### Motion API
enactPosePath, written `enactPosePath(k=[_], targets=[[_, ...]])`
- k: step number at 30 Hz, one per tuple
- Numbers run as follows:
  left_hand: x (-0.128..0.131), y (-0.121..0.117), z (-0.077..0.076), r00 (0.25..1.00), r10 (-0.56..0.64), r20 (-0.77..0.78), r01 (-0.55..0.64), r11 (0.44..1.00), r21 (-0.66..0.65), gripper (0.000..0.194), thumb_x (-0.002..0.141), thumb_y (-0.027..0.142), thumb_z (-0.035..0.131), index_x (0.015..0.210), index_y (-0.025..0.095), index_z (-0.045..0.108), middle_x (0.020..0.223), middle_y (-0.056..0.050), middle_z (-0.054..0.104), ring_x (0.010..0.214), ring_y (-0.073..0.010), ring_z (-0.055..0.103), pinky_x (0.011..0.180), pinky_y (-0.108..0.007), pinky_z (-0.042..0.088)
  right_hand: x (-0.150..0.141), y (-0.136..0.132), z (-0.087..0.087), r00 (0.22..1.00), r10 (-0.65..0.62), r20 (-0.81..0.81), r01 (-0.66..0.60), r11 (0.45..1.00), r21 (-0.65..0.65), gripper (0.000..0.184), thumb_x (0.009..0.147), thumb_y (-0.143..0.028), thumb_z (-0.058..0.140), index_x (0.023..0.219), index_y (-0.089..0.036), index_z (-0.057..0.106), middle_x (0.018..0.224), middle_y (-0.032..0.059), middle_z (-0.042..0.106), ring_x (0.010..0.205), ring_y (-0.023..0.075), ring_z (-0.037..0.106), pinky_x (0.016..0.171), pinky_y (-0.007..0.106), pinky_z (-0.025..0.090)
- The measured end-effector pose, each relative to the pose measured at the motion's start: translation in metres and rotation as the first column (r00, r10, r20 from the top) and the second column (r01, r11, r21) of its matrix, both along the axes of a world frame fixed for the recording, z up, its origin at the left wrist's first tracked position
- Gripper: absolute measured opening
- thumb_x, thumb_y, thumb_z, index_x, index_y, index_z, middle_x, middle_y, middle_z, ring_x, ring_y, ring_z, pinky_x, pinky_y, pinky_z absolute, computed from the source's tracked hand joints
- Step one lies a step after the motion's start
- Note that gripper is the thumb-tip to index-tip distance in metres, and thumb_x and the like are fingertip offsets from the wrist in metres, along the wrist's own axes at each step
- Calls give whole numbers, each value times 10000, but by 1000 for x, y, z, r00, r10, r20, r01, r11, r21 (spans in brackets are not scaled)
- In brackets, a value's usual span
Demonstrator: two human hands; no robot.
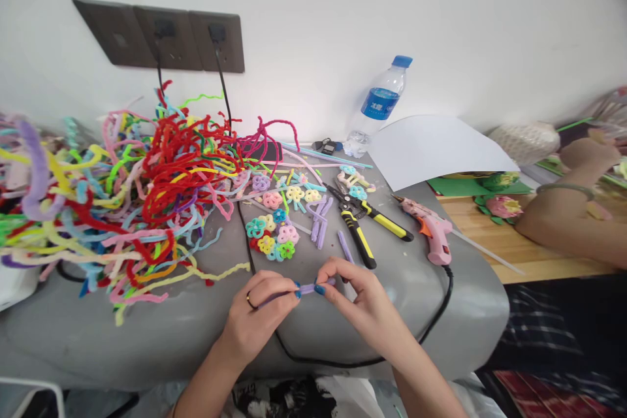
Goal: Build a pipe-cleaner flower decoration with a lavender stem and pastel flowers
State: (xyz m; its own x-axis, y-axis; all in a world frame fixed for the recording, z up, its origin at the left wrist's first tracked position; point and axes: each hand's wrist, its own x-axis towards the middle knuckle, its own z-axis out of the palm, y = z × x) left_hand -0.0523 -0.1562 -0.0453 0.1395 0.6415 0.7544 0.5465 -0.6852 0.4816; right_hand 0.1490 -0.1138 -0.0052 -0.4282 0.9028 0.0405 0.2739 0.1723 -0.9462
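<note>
My left hand (262,313) and my right hand (355,297) meet low in the middle of the view, both pinched on one short lilac pipe cleaner (308,288) stretched between the fingertips. The left hand wears a ring. Just beyond the hands lie several small finished pipe-cleaner flowers (274,232) in pink, yellow, teal and green, with short lilac pieces (319,219) beside them. All of it rests on a grey padded surface (441,313).
A big tangle of coloured pipe cleaners (122,189) fills the left. Yellow-handled pliers (365,225), a pink glue gun (431,232) with black cord, a water bottle (382,104), white paper (435,147) and wall sockets (161,36) surround the work. Another person's arm (568,209) rests at right.
</note>
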Motion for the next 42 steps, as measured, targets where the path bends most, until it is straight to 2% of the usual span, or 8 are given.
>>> enactPosePath(k=[6,9,15,21,30,33,36,42], targets=[[0,0,-1,999,20,26,-20,1000,-8,139,973,88,624,918,196,693,850,-33,744,814,-142,672,715,-263,586,1,-1,-4,997,-71,0,71,996,60,74,886,-267,682,944,-226,701,844,24,687,721,178,587,686,283,479],[-1,0,-2,999,8,36,-8,1000,2,132,964,78,633,927,186,698,857,-40,751,833,-144,666,720,-258,589,5,0,-7,996,-94,-11,94,994,61,268,832,-277,751,1093,-239,701,898,23,701,702,174,587,695,293,484],[-1,-1,-2,1000,6,16,-5,1000,-9,157,963,76,630,938,204,718,864,-29,759,827,-146,669,696,-247,584,1,-2,-10,999,-45,-31,46,998,40,106,865,-313,745,923,-226,731,804,24,668,715,182,561,658,282,448],[-1,-1,-1,1000,-5,11,5,1000,-5,143,971,87,626,924,192,713,864,-34,755,830,-146,668,704,-245,586,-10,-3,-11,995,-29,-93,28,1000,-12,97,882,-290,724,824,-212,718,774,18,655,708,170,564,647,274,419],[-1,-1,-1,1000,-13,12,13,1000,-16,149,967,93,630,950,210,719,859,-31,764,818,-147,678,687,-243,588,-9,-3,-7,994,-19,-112,16,1000,-25,105,890,-243,704,789,-213,711,777,16,673,726,169,595,679,270,464],[-1,0,0,1000,4,2,-4,1000,4,143,968,92,626,916,204,698,839,-32,755,800,-142,675,704,-248,586,-6,-2,-8,996,-37,-87,36,999,-8,67,878,-274,717,926,-229,727,860,30,710,757,183,609,692,283,479],[-1,2,2,1000,6,28,-5,1000,-5,132,981,115,614,902,204,672,824,-31,742,772,-136,666,708,-256,582,-1,-2,-9,994,-76,-79,76,997,0,232,853,-302,747,1075,-241,725,920,35,728,782,194,621,718,300,484],[0,4,7,998,15,68,-12,999,-47,119,976,132,615,892,206,653,801,-26,737,748,-141,672,702,-262,567,1,-2,-10,973,-136,-187,129,990,-50,108,865,-322,758,918,-229,754,855,34,728,779,188,620,715,292,488]])
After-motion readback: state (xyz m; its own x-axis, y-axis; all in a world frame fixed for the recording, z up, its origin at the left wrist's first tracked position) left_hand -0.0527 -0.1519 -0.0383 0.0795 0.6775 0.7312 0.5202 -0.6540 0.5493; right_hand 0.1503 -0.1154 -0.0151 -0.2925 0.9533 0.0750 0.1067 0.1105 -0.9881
